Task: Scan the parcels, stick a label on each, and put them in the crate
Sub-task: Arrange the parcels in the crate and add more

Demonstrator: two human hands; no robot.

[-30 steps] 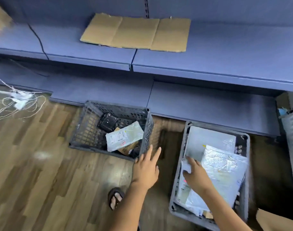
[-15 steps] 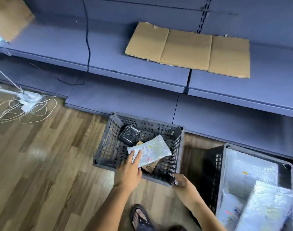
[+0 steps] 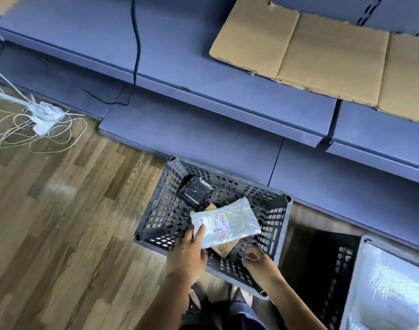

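**Parcel gripped inside floor crate**

A grey slotted crate (image 3: 272, 225) is seen on the wood floor (image 3: 60, 234), set against the foot of blue shelving (image 3: 203, 129). Three parcels are held in it. A clear-wrapped white parcel (image 3: 232, 221) with a printed label is laid across the middle, tilted, over a brown parcel (image 3: 225, 248) of which only the corners are shown. A black parcel (image 3: 196, 190) is lodged in the far left corner, apart from the other two.

The white parcel's near left corner is pinched by the left hand (image 3: 187, 253), thumb on top, fingers beneath. The right hand (image 3: 257, 260) is placed at the crate's near right wall, fingers curled loosely inward; whether anything is gripped by it cannot be told.

A second crate (image 3: 360, 244), filled with silvery mailers (image 3: 389, 287), is cut off at the lower right of the view, just beside the first. Flattened cardboard (image 3: 322, 55) is spread on the upper shelf, with a black cable (image 3: 137, 44) hung over its front edge. A tangle of pale cord (image 3: 37, 129) around a white bundle is left on the floor at far left.
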